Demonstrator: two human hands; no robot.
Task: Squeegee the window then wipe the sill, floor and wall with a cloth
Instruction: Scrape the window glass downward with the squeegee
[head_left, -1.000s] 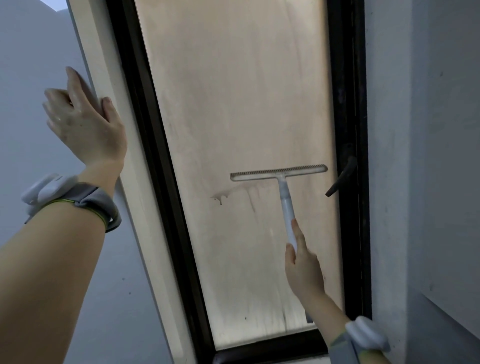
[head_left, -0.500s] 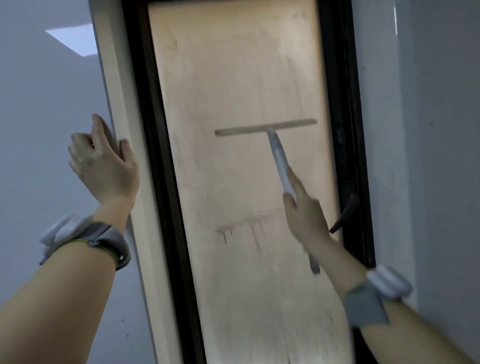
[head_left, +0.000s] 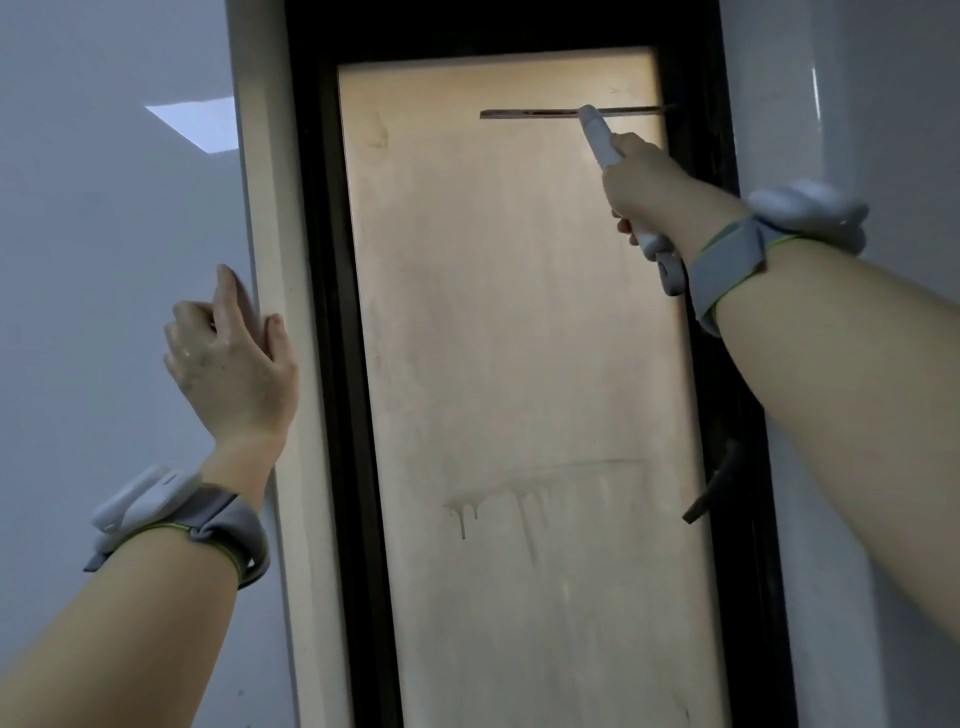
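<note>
A tall narrow window pane (head_left: 519, 338) with a black frame fills the middle; it is frosted, beige and streaked, with drip marks low down. My right hand (head_left: 652, 179) grips the white handle of a squeegee (head_left: 597, 130), whose blade lies flat against the glass near the pane's top right corner. My left hand (head_left: 234, 358) rests with straight fingers on the pale outer edge of the window surround (head_left: 275, 208), thumb on its front face.
A dark window handle (head_left: 714, 486) sticks out from the frame's right side. Grey wall (head_left: 857, 104) stands to the right, grey wall and ceiling with a light panel (head_left: 195, 122) to the left.
My right hand has carried the squeegee up the glass from mid-pane to near the top right. The view has tilted up. My left hand stays on the surround's edge.
</note>
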